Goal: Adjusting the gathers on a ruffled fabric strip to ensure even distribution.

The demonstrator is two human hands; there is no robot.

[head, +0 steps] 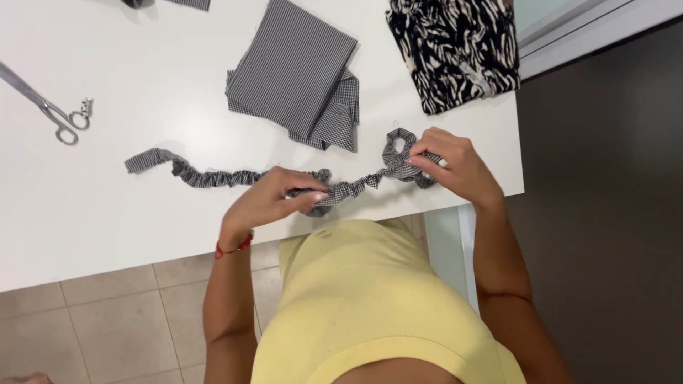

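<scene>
Gathered fabric tube (235,176), in a small black-and-white check, lies along the near part of the white table (142,213), running from a flat loose end at the far left to a bunched, curled end under the right hand. Left hand (274,195) is closed on the tube near its middle, fingertips pinching the ruffled cloth against the table; a red cord sits on that wrist. Right hand (455,165) is closed on the curled end, thumb and fingers nipping the cloth, and the stretch between the two hands looks drawn fairly straight. In my judgement the piece is very light, soft and limp, with the dense gathers suggesting something elastic inside, so it would likely spring back if released; it is neither slippery nor fragile, though the raw ends could fray. A fingertip pinch through the gathers, close to the point being worked, appears the sound hold. Folded checked fabric pieces (299,75) lie just beyond, apart from the tube; a zebra-patterned cloth (455,50) sits at the far right corner; scissors (53,114) lie well to the left. The tabletop is smooth, glossy and offers little grip. Pale floor tiles (107,313) show below its near edge, a dark floor to the right.
</scene>
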